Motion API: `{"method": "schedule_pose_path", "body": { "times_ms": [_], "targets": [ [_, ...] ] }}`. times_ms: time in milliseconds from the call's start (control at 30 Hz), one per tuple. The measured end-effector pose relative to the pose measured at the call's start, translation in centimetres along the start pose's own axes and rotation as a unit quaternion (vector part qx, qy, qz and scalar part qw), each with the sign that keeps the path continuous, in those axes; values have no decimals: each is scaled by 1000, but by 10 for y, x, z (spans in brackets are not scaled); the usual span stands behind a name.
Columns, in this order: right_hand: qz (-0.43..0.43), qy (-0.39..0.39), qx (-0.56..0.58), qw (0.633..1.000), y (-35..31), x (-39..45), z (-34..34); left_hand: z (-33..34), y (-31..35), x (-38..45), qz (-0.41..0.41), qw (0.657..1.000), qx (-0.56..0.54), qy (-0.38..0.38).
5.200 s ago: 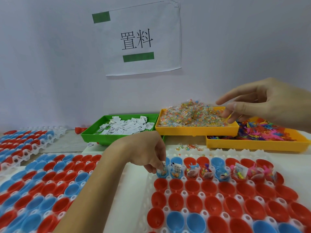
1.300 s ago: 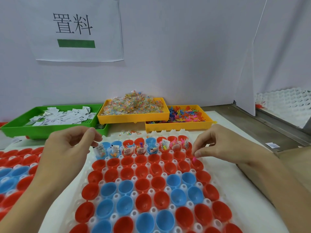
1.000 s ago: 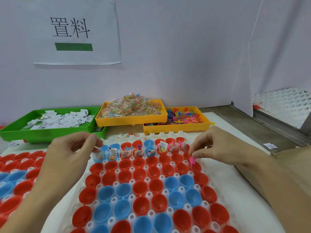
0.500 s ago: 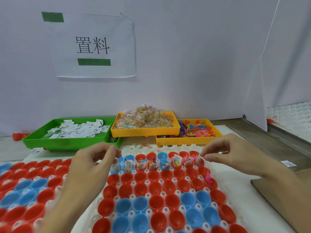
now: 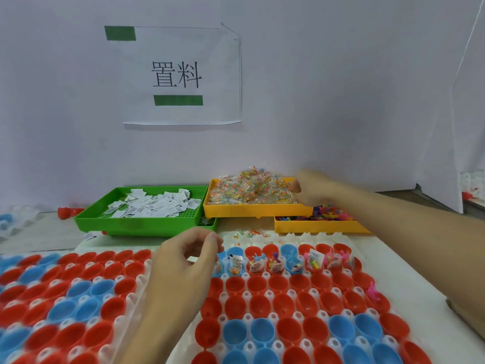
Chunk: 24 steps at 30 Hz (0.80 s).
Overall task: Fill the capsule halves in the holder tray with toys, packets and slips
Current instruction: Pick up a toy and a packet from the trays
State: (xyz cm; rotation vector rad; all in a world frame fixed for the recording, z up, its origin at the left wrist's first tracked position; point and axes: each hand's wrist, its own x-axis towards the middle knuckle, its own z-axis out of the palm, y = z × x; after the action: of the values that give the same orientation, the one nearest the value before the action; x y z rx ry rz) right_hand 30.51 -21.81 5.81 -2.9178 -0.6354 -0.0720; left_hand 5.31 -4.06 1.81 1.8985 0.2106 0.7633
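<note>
The white holder tray [image 5: 301, 236] carries red and blue capsule halves. Its far row [image 5: 283, 264] has toys, packets and slips in it. A pink toy [image 5: 372, 291] stands in a red half at the right end of the second row. My left hand [image 5: 183, 264] hovers over the tray's left edge, fingers loosely curled, nothing seen in it. My right hand [image 5: 309, 190] is blurred and reaches over the right end of the packet pile [image 5: 249, 190]; its fingers are hidden.
At the back stand a green tray [image 5: 131, 227] of paper slips, a yellow tray [image 5: 257, 212] under the packets and a yellow tray [image 5: 315, 228] of coloured toys. A second capsule holder [image 5: 65, 290] lies left. Loose packets [image 5: 249, 233] lie behind the tray.
My right hand let the pink toy go into a red half in the second row, then moved up and back to the packet tray. My left hand stayed in place.
</note>
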Motion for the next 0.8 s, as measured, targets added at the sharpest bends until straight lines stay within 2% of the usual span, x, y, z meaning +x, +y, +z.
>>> {"method": "schedule_pose_path", "body": {
  "times_ms": [67, 167, 267, 367, 433, 500, 567, 700, 800],
  "targets": [
    [10, -22, -38, 999, 1, 11, 8, 0, -1, 1, -2, 1000, -6, 3],
    [8, -15, -22, 1000, 2, 20, 11, -2, -1, 3, 5, 1000, -7, 8],
    [-1, 44, 38, 998, 6, 20, 10, -4, -1, 4, 10, 1000, -7, 13],
    [-11, 114, 151, 982, 12, 11, 8, -5, 0, 2, 13, 1000, 0, 14],
    [-7, 167, 225, 960, 15, 0, 7, -5, 0, 2, 15, 1000, 0, 14],
    [7, 192, 333, 923, 19, -18, 4, -5, 1, 1, 19, 1000, -1, 13],
    [-3, 187, 440, 878, 25, -46, 1, -3, 4, 0, 23, 1000, 4, 10],
    [-21, 177, 562, 808, 39, -115, -5, 0, 11, -2, 35, 999, -9, 0],
    [-22, 137, 587, 797, 47, -153, -1, -1, 14, -1, 53, 998, -27, -4]
  ]
}}
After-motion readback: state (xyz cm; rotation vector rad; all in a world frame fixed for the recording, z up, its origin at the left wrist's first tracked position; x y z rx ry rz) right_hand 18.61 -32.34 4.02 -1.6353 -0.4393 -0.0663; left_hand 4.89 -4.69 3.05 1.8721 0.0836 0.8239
